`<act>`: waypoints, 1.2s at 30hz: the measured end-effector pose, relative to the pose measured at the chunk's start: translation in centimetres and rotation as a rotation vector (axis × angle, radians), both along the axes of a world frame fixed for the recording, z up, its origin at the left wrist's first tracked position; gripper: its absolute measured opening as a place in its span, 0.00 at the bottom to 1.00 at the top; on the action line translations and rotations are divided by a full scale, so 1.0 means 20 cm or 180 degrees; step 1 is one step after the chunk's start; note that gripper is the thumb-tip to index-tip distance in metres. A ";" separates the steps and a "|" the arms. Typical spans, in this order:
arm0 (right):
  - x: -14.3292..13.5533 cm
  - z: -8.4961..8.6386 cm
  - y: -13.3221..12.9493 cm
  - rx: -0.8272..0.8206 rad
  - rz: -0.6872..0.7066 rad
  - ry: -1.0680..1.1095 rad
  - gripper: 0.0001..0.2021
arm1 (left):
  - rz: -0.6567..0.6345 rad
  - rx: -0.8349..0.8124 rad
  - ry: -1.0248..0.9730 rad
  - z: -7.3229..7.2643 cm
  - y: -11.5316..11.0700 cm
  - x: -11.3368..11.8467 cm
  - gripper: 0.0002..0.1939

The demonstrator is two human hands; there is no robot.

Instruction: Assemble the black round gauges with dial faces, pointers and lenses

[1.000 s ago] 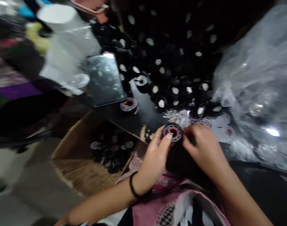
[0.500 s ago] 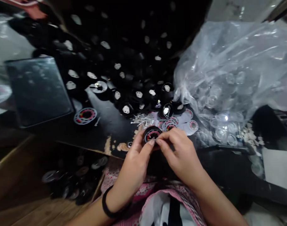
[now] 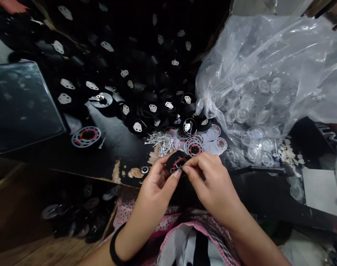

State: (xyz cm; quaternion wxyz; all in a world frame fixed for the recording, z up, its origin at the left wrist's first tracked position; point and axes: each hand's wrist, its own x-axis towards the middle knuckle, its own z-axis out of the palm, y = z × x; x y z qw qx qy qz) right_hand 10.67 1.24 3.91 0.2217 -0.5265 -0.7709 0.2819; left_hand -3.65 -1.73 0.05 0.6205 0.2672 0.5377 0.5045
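Observation:
My left hand [image 3: 158, 184] is closed around a round black gauge [image 3: 172, 159] with a black dial marked in red and white. The gauge is tilted toward me, and my left thumb presses at its lower edge. My right hand [image 3: 205, 173] pinches at the dial's right side, fingertips close to my left thumb. Between them a thin pale gauge needle [image 3: 177, 168] lies across the dial. Just beyond the hands are a heap of white needles [image 3: 163, 142] and overlapping printed dial discs [image 3: 195, 147].
Many black gauge bodies [image 3: 136, 126] with pale plates crowd the back. A plastic bag [image 3: 248, 66] of clear round covers stands right, near a black-handled tool [image 3: 262, 169] and a white card [image 3: 322, 190]. More dials [image 3: 86, 136] lie left beside a dark panel [image 3: 24, 107]. Finished-looking gauges [image 3: 74, 218] sit below.
The view has shifted, so the table's things appear further left. The gauge in my left hand has tilted more, while my right fingertips stay at its dial.

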 end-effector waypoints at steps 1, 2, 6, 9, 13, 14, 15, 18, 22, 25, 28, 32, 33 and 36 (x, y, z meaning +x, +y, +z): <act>0.00 0.00 0.00 -0.0015 -0.0018 0.0031 0.07 | 0.0018 0.0020 0.0066 0.01 0.00 0.00 0.13; 0.00 0.00 -0.01 -0.0025 -0.0035 0.0071 0.07 | 0.0038 0.0045 0.0134 0.01 0.00 0.00 0.13; 0.00 0.00 -0.02 -0.0077 -0.0044 0.0144 0.08 | 0.0102 0.0258 0.0408 0.03 0.00 -0.01 0.10; 0.01 0.01 -0.03 -0.0108 -0.0001 0.0147 0.09 | 0.0105 0.0433 0.0672 0.03 -0.01 -0.02 0.09; 0.01 0.02 -0.05 -0.0117 0.0037 0.0156 0.10 | 0.0064 0.0533 0.0941 0.03 -0.04 -0.03 0.13; 0.01 0.02 -0.06 -0.0130 0.0024 0.0165 0.10 | 0.0053 0.0562 0.0989 0.03 -0.05 -0.03 0.13; 0.00 0.01 -0.06 -0.0159 -0.0001 0.0178 0.10 | 0.0032 0.0580 0.1027 0.02 -0.05 -0.03 0.13; -0.02 0.00 -0.05 -0.0309 -0.0157 0.0206 0.12 | 0.0013 0.0485 0.1030 0.01 -0.06 -0.04 0.12; 0.05 0.04 -0.05 -0.0263 -0.0186 0.0230 0.21 | 0.0068 -0.0209 0.0514 -0.01 -0.04 -0.04 0.11; 0.23 0.09 -0.08 0.0835 -0.1058 0.0338 0.19 | 0.0149 -0.0894 -0.0270 -0.03 -0.01 -0.03 0.15; 0.48 0.06 -0.11 0.1834 -0.2640 0.0167 0.10 | 0.0065 -0.1115 -0.1048 -0.04 -0.01 0.02 0.16; 0.68 -0.11 -0.06 0.0928 -0.2835 0.0937 0.08 | -0.0371 -0.1370 -0.1803 -0.05 -0.04 0.11 0.13; 0.68 -0.14 -0.05 0.0834 -0.2821 0.1216 0.07 | -0.0412 -0.1464 -0.1897 -0.06 -0.04 0.13 0.13; 0.56 -0.15 -0.02 0.0824 -0.2607 0.1858 0.05 | -0.0485 -0.1595 -0.2012 -0.07 -0.03 0.15 0.12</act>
